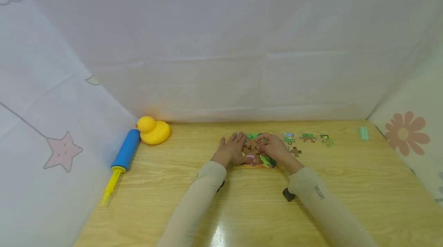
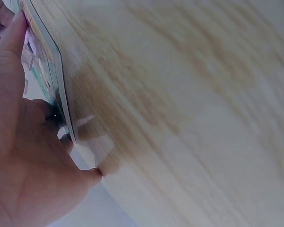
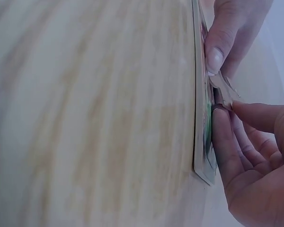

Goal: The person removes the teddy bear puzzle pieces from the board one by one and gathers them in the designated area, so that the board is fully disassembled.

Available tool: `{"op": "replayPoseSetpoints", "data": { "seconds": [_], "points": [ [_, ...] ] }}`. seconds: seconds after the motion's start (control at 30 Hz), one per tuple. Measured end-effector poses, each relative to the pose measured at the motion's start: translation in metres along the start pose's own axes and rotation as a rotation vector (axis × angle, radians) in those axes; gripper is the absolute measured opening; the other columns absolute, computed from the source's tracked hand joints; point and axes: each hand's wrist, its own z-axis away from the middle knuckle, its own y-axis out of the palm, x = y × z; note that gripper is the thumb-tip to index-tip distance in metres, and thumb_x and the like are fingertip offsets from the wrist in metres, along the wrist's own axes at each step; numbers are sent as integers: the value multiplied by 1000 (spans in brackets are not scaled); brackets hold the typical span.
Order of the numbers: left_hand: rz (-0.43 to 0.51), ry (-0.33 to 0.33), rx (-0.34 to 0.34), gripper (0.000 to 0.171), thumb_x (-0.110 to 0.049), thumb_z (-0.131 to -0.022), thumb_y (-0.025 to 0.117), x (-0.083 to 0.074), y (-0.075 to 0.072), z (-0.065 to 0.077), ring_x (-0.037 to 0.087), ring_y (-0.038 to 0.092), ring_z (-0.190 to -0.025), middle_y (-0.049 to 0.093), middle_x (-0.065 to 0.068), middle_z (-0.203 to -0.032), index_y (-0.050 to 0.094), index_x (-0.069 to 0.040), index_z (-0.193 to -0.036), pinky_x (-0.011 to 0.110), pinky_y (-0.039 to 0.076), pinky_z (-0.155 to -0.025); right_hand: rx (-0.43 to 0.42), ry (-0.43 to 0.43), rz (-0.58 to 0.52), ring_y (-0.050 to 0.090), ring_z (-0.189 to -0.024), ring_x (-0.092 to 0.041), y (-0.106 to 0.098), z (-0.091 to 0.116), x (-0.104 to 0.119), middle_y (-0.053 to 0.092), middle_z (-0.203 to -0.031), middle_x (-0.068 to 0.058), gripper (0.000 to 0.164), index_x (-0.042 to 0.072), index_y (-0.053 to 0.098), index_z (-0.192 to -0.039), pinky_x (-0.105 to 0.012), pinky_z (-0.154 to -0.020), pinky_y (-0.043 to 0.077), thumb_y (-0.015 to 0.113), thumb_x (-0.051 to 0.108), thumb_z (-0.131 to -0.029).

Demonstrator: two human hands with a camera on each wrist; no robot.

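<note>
A colourful jigsaw puzzle [image 1: 268, 161] in a flat tray lies on the wooden table, partly covered by both hands. My left hand [image 1: 232, 150] rests on its left side with fingers extended. Its thumb [image 3: 215, 59] presses at the edge of a brown puzzle piece [image 3: 221, 87]. From the right, my right hand [image 1: 275, 150] pinches that piece between thumb and fingers, tilted up over the tray. Loose puzzle pieces lie to the right: a brown one [image 1: 295, 151] close to the right wrist, and green ones [image 1: 308, 137] farther along.
At the left stand a yellow rubber duck [image 1: 155, 131] and a blue hand pump [image 1: 126, 150] with a yellow nozzle. A small light-green object [image 1: 364, 133] lies at the far right. Cloth-covered walls [image 1: 214, 85] border the table [image 1: 166, 201] at the back and sides.
</note>
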Motion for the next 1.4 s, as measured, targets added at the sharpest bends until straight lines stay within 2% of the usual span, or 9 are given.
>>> {"op": "replayPoseSetpoints", "data": {
  "seconds": [0.17,0.37,0.63,0.77,1.0,1.07,1.2,1.3,1.4],
  "points": [
    [-4,-2,0,105,-77,-88,54,0,0,0,19,2,-161,2,-6,-173,7,-23,-165,60,6,-128,18,-20,10,72,-94,-22,-1,0,1,70,-114,-18,30,3,60,-129,-35,-81,62,62,5,-100],
    [2,2,0,107,-79,-88,53,0,0,0,19,2,-161,2,-6,-173,6,-23,-165,60,5,-128,47,1,-92,72,-96,-21,-10,3,0,68,-119,-22,34,0,57,-133,-37,-85,63,61,3,-100],
    [-6,12,-26,104,-78,-88,53,0,0,0,19,4,-161,4,-5,-173,8,-23,-165,60,7,-127,61,-3,-181,72,-95,-14,-44,14,-7,64,-129,-26,45,-4,49,-141,-36,-89,61,62,7,-100],
    [-5,8,-23,104,-76,-89,54,-1,-1,1,19,4,-161,4,-6,-173,9,-23,-165,60,7,-127,66,-6,-167,71,-100,-14,-62,22,-16,60,-134,-26,49,-4,44,-146,-37,-94,60,60,10,-102],
    [1,-2,-17,102,-74,-89,56,-4,0,1,19,7,-160,6,-5,-173,12,-22,-165,60,9,-128,45,-5,-186,69,-95,-6,-94,29,-43,65,-124,-14,52,-7,39,-149,-26,-90,60,58,9,-103],
    [-3,-3,-16,102,-74,-90,56,-4,0,1,19,7,-160,7,-5,-173,13,-22,-165,60,9,-128,59,-18,-197,69,-95,-4,-105,34,-51,63,-127,-15,53,-8,37,-150,-24,-89,59,57,8,-103],
    [-14,2,-21,101,-74,-90,55,-5,0,0,20,8,-160,7,-5,-173,13,-22,-165,60,9,-128,73,-27,-181,66,-99,-4,-125,48,-60,50,-141,-26,54,-9,32,-152,-24,-92,58,53,8,-105],
    [-15,5,-26,101,-75,-90,54,-4,-1,0,20,8,-160,7,-5,-173,13,-22,-165,60,10,-127,57,-11,-101,65,-102,-4,-137,56,-64,42,-147,-33,54,-7,32,-153,-25,-94,58,50,11,-106],
    [-14,5,-30,100,-74,-90,54,-3,-1,1,21,9,-160,8,-4,-173,13,-22,-165,60,10,-127,28,24,-38,67,-101,-2,-144,60,-72,39,-151,-35,55,-6,34,-154,-25,-92,58,51,17,-107]
  ]
}}
